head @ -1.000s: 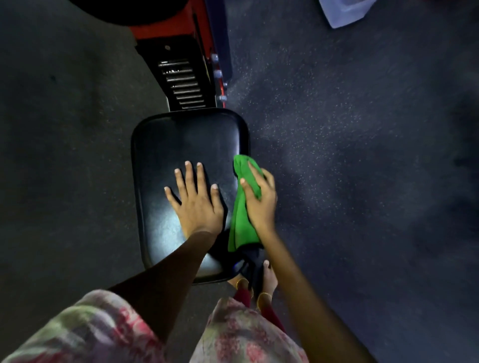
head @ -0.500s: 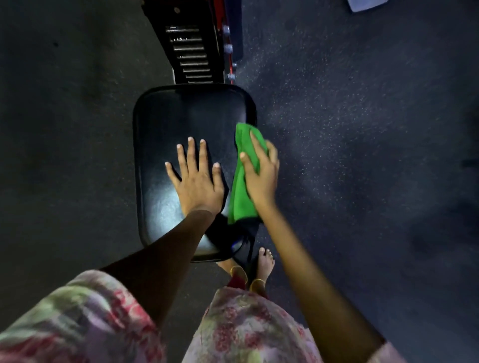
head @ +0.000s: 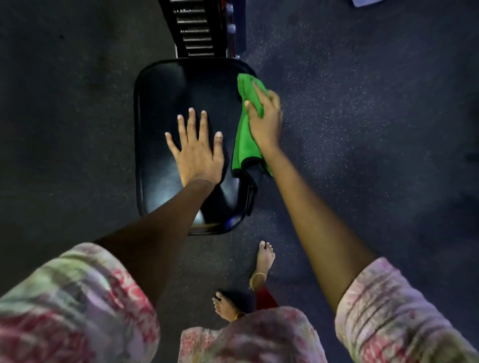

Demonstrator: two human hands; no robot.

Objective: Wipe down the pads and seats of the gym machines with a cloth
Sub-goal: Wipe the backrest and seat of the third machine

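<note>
1. Dark speckled rubber flooring (head: 363, 129) fills the view from above, lighter and more flecked on the right side than on the left.
2. A black padded seat (head: 166, 103) of a gym machine sits in the middle, a rounded rectangle with a glossy sheen near its close end.
3. Beyond the far end of the seat, the machine's frame (head: 197, 28) shows a ladder of metal rungs with a strip of red along its right side.
4. The left hand (head: 197, 152) lies flat on the seat top, palm down, fingers straight and spread, holding nothing.
5. The right hand (head: 267, 119) grasps a green cloth (head: 245, 145) against the right edge of the seat, thumb on the near side and fingers curled over the bunched top.
6. The cloth hangs down along that edge, its upper end at the seat's far right corner and its lower hem draped beside a dark bracket.
7. Both forearms are bare, coming out of loose floral sleeves (head: 77, 305) in pink, red and green.
8. Two bare feet (head: 264, 259) stand on the floor just short of the seat, each with a gold anklet.
9. A pale object (head: 365, 2) is cut off at the top right corner; I cannot tell what it is.
</note>
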